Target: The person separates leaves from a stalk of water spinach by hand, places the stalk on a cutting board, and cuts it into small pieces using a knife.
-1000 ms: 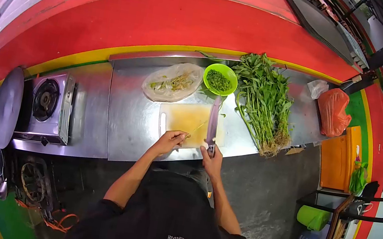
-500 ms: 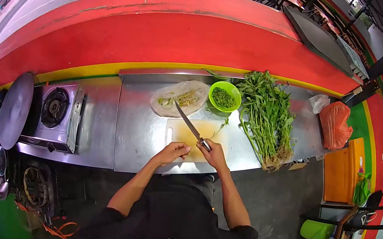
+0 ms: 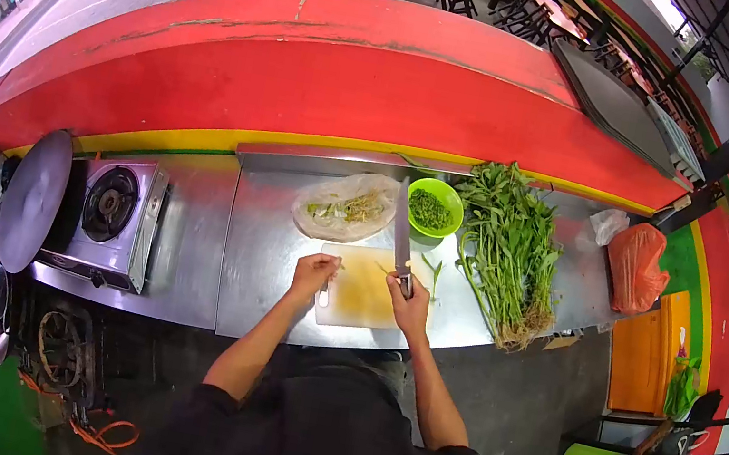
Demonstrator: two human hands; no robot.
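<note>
While knife (image 3: 403, 234) is gripped at handle by right hand (image 3: 410, 306), blade pointed away from body, left hand (image 3: 313, 274) is held near left edge of cutting board (image 3: 358, 311), grip closed, fingertips pinched; whether anything is held there cannot be told. Board is laid on bench (image 3: 267, 261), nearer body than plastic bag (image 3: 310, 206) of stems and green bowl (image 3: 459, 207) of chopped greens (image 3: 428, 209). Rooted leafy bundle (image 3: 507, 242) is placed right of bowl.

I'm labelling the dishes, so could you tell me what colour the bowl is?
The bowl is bright green; head view.
</note>
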